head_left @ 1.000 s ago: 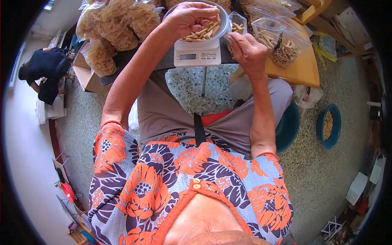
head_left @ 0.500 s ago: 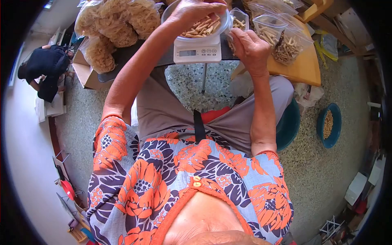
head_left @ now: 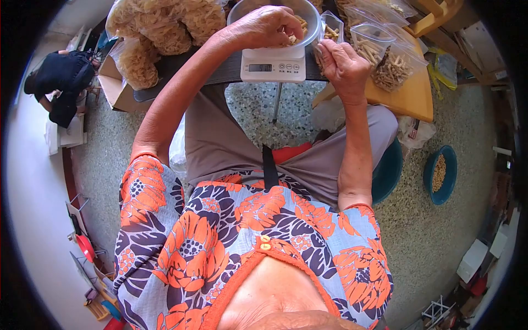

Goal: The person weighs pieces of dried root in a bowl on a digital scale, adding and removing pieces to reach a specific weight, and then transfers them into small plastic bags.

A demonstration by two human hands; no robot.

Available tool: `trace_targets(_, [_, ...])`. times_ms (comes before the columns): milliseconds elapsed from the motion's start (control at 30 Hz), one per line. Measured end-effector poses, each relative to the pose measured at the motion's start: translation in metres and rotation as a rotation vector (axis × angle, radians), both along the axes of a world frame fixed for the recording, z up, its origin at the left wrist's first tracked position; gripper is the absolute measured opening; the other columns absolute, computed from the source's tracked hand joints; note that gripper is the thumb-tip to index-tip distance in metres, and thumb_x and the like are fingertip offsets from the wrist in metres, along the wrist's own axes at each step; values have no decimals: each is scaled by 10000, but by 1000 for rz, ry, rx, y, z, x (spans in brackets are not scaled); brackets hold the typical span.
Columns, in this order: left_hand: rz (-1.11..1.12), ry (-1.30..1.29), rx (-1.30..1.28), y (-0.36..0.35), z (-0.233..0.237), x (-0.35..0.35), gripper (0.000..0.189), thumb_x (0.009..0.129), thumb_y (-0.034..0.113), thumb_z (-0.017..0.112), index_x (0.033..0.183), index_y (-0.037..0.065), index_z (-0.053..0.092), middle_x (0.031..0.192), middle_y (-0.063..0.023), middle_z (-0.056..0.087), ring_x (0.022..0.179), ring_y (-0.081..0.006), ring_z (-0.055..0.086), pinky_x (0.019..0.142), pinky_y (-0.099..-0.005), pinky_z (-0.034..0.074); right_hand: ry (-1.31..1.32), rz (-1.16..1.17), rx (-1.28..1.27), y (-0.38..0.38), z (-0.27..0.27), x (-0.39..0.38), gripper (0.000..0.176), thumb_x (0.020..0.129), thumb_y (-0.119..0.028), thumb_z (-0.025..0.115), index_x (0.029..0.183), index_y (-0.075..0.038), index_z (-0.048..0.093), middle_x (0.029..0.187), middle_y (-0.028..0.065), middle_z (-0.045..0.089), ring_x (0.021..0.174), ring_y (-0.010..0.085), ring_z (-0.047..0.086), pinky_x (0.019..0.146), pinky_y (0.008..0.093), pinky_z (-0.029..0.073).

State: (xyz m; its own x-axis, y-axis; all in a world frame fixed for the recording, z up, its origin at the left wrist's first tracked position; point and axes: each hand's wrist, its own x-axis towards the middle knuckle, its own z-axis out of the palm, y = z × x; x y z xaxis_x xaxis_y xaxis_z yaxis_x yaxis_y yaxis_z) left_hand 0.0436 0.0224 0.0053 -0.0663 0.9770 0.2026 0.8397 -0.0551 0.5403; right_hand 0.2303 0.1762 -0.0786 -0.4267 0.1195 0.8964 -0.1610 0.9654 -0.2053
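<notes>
A clear plastic bowl (head_left: 235, 13) with short tan stick-like pieces (head_left: 300, 26) stands on a white digital kitchen scale (head_left: 273, 72) with a lit display. Over the bowl, my left hand (head_left: 268, 26) reaches in with bent fingers at the pieces; what they hold is hidden. My right hand (head_left: 347, 67) pinches the edge of a small clear plastic bag (head_left: 331, 25), which has similar pieces inside and sits just right of the bowl.
Bags of pale dried stuff (head_left: 154, 22) are piled left on the dark table. Filled zip bags (head_left: 391, 69) lie on a wooden chair (head_left: 418, 107) to the right. A teal basin (head_left: 440, 175) with tan pieces is on the floor. A person (head_left: 59, 82) is bent over far left.
My left hand has moved down from the bowl's far edge, near the bag, into the bowl's middle. The right hand stays on the bag. The view has shifted slightly.
</notes>
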Motion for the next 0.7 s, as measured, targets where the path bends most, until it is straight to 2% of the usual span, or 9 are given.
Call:
trace_targets(100, [-70,121,70,3,-2,-1,158,811,120,713,946,79,783,1058,-175,701,958,-344,690,839,-436,541,2,0,-6,0,0,1,154,862,-165,825,994,-101,779,745,76,679,616,263,695,556,352,563])
trace_targets(200, [-20,125,-90,4,2,-2,166,815,113,702,955,101,791,1083,-179,701,990,-363,683,882,-441,531,-24,-18,-3,0,0,2,158,863,-164,825,1000,-102,777,739,72,674,615,260,695,556,348,563])
trace_targets(400, [16,-77,-32,6,-6,-8,161,836,141,724,973,102,800,1055,-156,716,924,-305,711,798,-410,558,0,0,-5,0,0,1,158,860,-152,826,1003,-107,774,738,69,668,611,257,689,549,345,557])
trace_targets(467, [27,-110,14,9,-9,-14,131,871,138,735,967,75,797,960,-99,748,835,-231,719,739,-365,564,-18,-5,-18,-1,1,1,156,857,-147,828,996,-105,770,742,71,670,619,259,692,554,348,559])
trace_targets(500, [27,-110,15,11,-12,-14,131,871,138,735,967,75,797,960,-99,748,835,-231,719,739,-365,564,-17,-4,-16,-1,1,2,156,857,-147,828,996,-105,770,742,71,670,619,259,692,554,348,559])
trace_targets(567, [162,-580,38,15,-18,-15,112,910,99,720,980,46,790,873,-43,758,782,-171,711,736,-314,564,-27,-4,-30,-2,2,2,150,856,-137,826,989,-100,766,755,72,680,629,261,697,562,349,561])
trace_targets(600, [236,-609,59,8,-6,-11,114,950,98,725,1010,13,771,848,-37,755,758,-134,708,685,-275,567,-25,-4,-28,-2,2,2,150,856,-137,826,989,-100,766,755,72,680,629,261,697,562,349,561])
trace_targets(633, [236,-607,61,7,-13,-21,114,950,98,725,1010,13,771,848,-37,755,758,-134,708,685,-275,567,-21,6,-34,-2,2,1,148,857,-132,825,988,-98,766,760,72,683,630,261,697,562,350,561])
trace_targets(700, [175,-1212,-3,7,-21,-39,138,968,118,735,1044,3,746,868,-79,753,766,-142,724,622,-249,571,-13,18,-38,-2,2,1,146,857,-128,823,987,-96,765,764,72,686,631,261,698,562,350,562])
